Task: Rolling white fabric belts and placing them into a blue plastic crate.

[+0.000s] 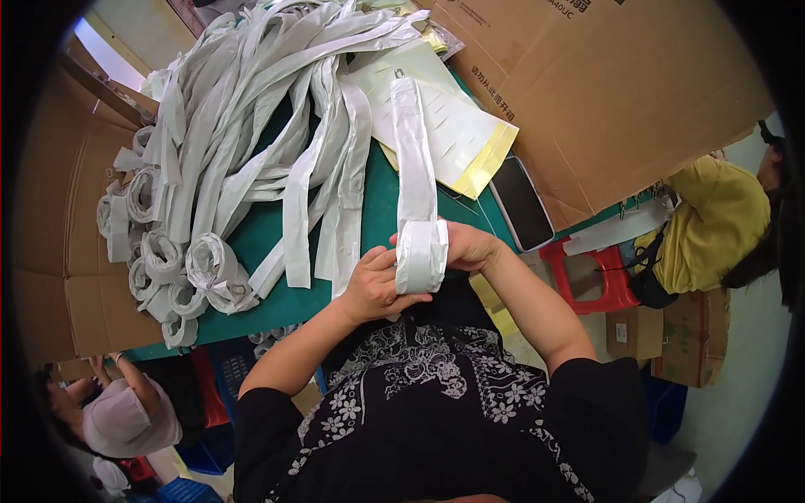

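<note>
Black floral shirt [436, 394] is seen nearest the lens, at 6 o'clock from the held roll. White roll [422, 258] is held at the table's near edge; its flat tail [413, 151] is laid out toward 12. Roll's lower left side is pinched by the left hand [375, 285]. Right hand [465, 246] is set against the right side; fingers are hidden behind, so closure can't be told.

Risks, judged: coil could be sprung loose if the pinch is eased; winding could be skewed if the tail is pulled sideways. Tail could be snagged on the yellow-edged sheet [486, 159] at 1, or tangled with the strips [277, 109] at 11. Finished-looking rolls [162, 256] at 9 are stacked loosely; could be toppled by a knock.

Containers: two cartons [635, 331] at 4, contents not visible. Blue crate [237, 362] at 8, under the table [377, 197]; whether the rolls beside it are inside can't be told.
</note>
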A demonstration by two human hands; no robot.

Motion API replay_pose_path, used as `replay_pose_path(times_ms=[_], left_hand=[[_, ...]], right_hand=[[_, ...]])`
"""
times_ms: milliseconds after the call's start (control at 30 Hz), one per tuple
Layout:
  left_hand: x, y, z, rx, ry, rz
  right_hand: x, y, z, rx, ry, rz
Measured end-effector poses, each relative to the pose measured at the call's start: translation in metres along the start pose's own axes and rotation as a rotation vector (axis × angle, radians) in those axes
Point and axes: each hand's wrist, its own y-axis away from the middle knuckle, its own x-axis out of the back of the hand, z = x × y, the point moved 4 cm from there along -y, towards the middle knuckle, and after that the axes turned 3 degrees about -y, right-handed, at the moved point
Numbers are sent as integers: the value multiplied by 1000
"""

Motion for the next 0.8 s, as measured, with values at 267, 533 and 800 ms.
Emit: replay_pose_path(times_ms=[267, 533, 800], left_hand=[[-3, -2, -2, 28, 134, -51], [-6, -23, -24, 1062, 902, -406], [12, -17, -30, 307, 561, -101]], right_hand=[[13, 0, -2, 39, 45, 158], [-5, 2, -11, 114, 839, 228], [-4, 3, -3, -7, 267, 568]])
